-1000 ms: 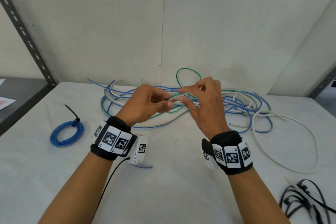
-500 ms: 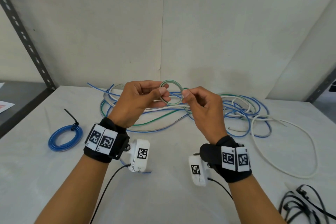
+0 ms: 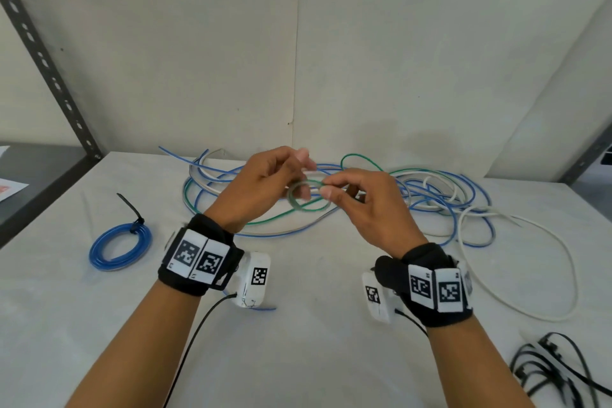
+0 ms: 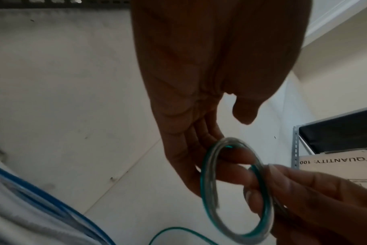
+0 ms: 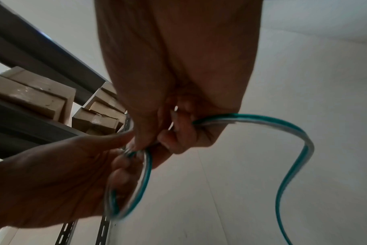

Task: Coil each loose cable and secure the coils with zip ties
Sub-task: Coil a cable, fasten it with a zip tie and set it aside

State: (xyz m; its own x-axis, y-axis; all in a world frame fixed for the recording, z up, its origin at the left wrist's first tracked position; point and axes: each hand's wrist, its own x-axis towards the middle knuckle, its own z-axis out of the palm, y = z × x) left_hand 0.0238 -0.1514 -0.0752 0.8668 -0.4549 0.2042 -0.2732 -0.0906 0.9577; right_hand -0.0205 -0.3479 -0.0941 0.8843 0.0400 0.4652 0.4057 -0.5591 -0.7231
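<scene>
A white table (image 3: 298,358) fills the view, set against plain pale wall panels (image 3: 231,43) that meet in a seam behind its far edge. A slotted grey shelf upright (image 3: 43,56) slants up beside the table's left edge, and the right wrist view shows cardboard boxes (image 5: 31,97) stacked on shelving. Above the middle of the table the left hand (image 3: 261,189) holds a small green cable coil (image 3: 306,198), fingers curled through and around its loops. The right hand (image 3: 361,205) pinches the same coil between thumb and fingertips. The green cable's tail runs down into a tangle of loose cables (image 3: 430,195), blue, white and green, along the far edge. Near the left edge lies a blue coil (image 3: 120,247) bound with a black zip tie (image 3: 132,213). Spare zip ties (image 3: 556,371) lie at the near right corner.
</scene>
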